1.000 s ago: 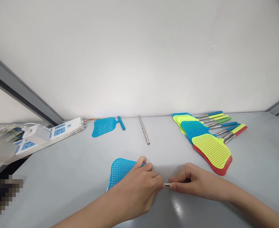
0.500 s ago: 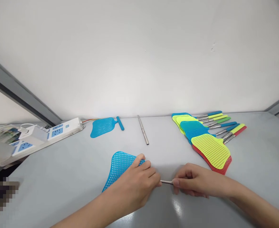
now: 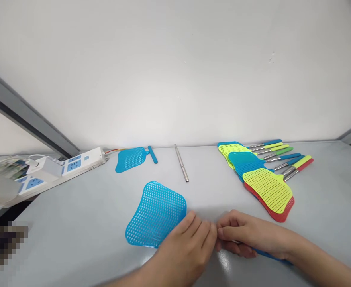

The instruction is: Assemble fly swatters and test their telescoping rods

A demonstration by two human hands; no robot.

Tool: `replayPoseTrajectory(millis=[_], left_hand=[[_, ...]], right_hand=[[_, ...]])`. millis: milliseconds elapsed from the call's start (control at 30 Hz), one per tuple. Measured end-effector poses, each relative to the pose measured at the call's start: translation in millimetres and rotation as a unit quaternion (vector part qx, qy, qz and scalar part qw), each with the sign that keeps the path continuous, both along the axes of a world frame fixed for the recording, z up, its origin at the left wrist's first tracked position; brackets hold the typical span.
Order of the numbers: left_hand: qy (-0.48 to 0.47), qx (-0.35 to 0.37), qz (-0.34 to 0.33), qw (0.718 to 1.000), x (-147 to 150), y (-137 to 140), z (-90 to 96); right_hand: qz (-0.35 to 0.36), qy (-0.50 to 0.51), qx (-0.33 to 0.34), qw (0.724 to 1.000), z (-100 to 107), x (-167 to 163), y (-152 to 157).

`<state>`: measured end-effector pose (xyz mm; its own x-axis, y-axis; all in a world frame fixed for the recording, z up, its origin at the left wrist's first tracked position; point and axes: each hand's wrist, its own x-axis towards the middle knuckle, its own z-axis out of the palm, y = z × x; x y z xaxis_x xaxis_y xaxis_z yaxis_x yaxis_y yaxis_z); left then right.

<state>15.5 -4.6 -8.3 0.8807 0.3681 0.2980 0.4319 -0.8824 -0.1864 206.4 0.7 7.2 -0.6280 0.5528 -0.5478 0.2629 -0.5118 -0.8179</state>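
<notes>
A blue fly swatter [image 3: 155,213] lies across in front of me, its perforated head to the left. My left hand [image 3: 190,243] is closed around its neck, which the fingers cover. Close against it, almost touching, my right hand [image 3: 238,233] pinches the swatter's metal rod, mostly hidden by the fingers. Below my right wrist a blue grip [image 3: 272,256] sticks out to the right. Beyond my hands, a loose silver telescopic rod [image 3: 181,163] lies on the table. Farther left are a second blue swatter head [image 3: 131,159] and a separate blue handle grip [image 3: 152,154].
At the right lies a fanned pile of fly swatters [image 3: 267,189] in yellow, blue and red, handles pointing right. A white power strip [image 3: 85,159] with plugs and cables runs along the left edge. A white wall [image 3: 175,79] closes off the back of the grey table [image 3: 82,223].
My left hand has slid right and down to meet my right hand, uncovering more of the swatter head. The bare rod between the hands is now hidden, and the blue grip shows below my right wrist.
</notes>
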Motion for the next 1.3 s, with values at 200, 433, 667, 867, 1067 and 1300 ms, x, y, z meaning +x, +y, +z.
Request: replayPoseTrajectory(millis=[200,433,667,867,1067,1300], left_hand=[[-0.015,-0.057,0.026,0.998,-0.3,1.7,-7.3],[-0.02,-0.081,0.03,0.996,-1.3,3.5,-7.1],[-0.031,-0.086,0.029,0.995,-1.5,7.5,2.4],[-0.017,-0.091,0.029,0.995,-2.8,9.6,3.4],[-0.02,-0.102,0.04,0.994,-1.2,10.9,5.2],[-0.014,-0.118,0.057,0.991,-0.8,11.6,12.3]], right_hand=[[0.003,0.007,-0.016,1.0,4.7,-4.3,0.5],[0.003,-0.029,-0.012,1.0,7.4,-4.8,0.1],[0.009,-0.045,-0.012,0.999,5.1,-0.9,1.8],[0.015,-0.044,-0.009,0.999,5.4,4.1,3.4],[0.019,-0.054,-0.007,0.998,5.3,7.8,4.4],[0.026,-0.071,0.005,0.997,7.9,13.0,6.1]])
